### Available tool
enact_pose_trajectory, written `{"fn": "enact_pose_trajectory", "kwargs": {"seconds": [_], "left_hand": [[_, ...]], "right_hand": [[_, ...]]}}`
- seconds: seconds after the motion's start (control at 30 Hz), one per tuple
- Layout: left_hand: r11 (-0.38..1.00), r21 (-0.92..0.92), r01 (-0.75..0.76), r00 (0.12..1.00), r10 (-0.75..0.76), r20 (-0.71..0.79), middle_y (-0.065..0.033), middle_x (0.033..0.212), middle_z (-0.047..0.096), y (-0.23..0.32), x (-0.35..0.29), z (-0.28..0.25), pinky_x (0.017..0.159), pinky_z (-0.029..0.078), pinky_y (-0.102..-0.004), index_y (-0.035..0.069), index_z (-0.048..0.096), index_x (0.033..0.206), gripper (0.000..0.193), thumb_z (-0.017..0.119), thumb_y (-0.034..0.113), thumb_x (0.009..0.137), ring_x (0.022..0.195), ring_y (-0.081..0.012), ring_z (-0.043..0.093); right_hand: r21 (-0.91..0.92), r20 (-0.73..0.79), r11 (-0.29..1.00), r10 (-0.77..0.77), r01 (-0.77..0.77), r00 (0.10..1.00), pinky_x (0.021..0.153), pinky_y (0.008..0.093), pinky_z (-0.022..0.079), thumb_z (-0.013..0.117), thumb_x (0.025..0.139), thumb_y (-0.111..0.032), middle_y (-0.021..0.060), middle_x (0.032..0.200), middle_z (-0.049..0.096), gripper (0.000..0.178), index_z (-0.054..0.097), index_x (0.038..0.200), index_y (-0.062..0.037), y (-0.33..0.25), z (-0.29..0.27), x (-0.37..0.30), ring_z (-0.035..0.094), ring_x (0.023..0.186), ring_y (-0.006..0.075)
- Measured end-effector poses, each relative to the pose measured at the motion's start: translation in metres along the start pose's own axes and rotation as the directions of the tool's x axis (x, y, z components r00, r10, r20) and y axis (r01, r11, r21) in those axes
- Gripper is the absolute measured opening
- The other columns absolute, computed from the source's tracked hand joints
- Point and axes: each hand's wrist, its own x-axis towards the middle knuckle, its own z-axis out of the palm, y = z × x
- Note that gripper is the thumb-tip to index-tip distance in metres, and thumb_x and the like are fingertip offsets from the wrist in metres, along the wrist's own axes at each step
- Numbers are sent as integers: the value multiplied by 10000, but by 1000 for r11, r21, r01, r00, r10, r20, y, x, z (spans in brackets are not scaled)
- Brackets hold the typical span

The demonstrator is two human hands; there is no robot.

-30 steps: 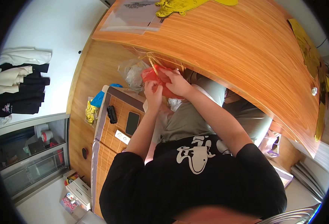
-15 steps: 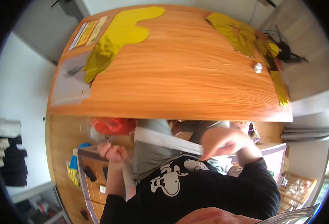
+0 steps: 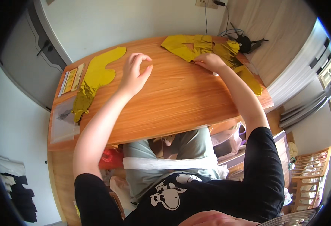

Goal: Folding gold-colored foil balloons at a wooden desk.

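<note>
Head view: right hand (image 3: 210, 62) has reached the gold foil (image 3: 177, 46).

From the wearer's head, one wide fisheye view looks forward and down, close over table (image 3: 169, 101) and lap (image 3: 195, 145).

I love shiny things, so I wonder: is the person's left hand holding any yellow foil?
No, the left hand is open and empty, with bare tabletop between it and the yellow foil piece to its left.

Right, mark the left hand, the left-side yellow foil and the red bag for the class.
Left hand (image 3: 132, 77): head view, mid-hand.
Left-side yellow foil (image 3: 96, 74): head view, its broad middle.
Red bag (image 3: 111, 158): head view, middle of its visible part.
</note>
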Motion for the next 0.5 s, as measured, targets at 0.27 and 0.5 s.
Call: {"fn": "enact_pose_trajectory", "kwargs": {"seconds": [0.27,0.5], "left_hand": [[807,-275,523,852,-508,128,-179,1238,666,-58,63,144,1007,508,-396,16,624,1283,498,748,325,912,1184,-296,634],[614,57,787,603,-786,134,-137,1485,527,11,85,203,1120,386,-514,156,568,1422,723,747,562,852,1386,-347,479]], "right_hand": [[34,-81,998,64,-62,995,798,449,556,673,959,-268,110,963,752,176,743,1020,-119,-24,-17,30,700,927,349],[212,-25,961,189,-180,982,787,392,558,757,902,-248,104,955,769,223,742,1030,-66,3,-26,20,721,895,282]]}}
